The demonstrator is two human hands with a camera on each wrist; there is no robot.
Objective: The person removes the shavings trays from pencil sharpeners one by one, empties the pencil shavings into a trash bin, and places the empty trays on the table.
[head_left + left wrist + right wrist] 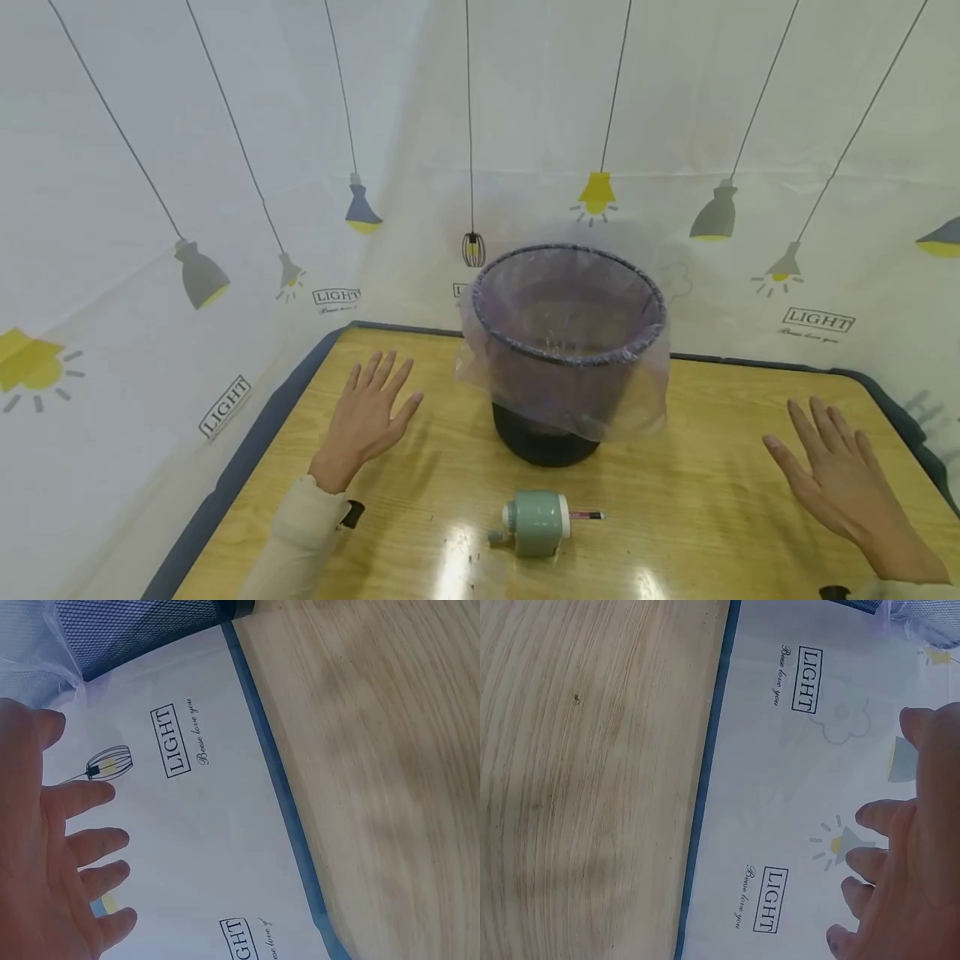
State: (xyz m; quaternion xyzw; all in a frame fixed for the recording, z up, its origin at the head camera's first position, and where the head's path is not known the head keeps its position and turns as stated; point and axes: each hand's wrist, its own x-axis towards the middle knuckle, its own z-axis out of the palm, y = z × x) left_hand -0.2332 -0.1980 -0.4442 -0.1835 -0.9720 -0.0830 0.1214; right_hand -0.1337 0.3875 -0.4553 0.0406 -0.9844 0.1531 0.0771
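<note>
Left hand (366, 417) and right hand (838, 473) spread, holding nothing, green crank sharpener (537, 525) with pencil (588, 516) inserted, bag-lined mesh wastebasket (542, 446) behind.

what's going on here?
A person holds both hands, left and right, open at either side of the table, gripping nothing. Between them a dark bin stands upright, with a thin purple bag folded over its rim. Nearer the person is a green pencil sharpener with a pencil sticking out of its right side. Neither hand touches the sharpener or bin.
</note>
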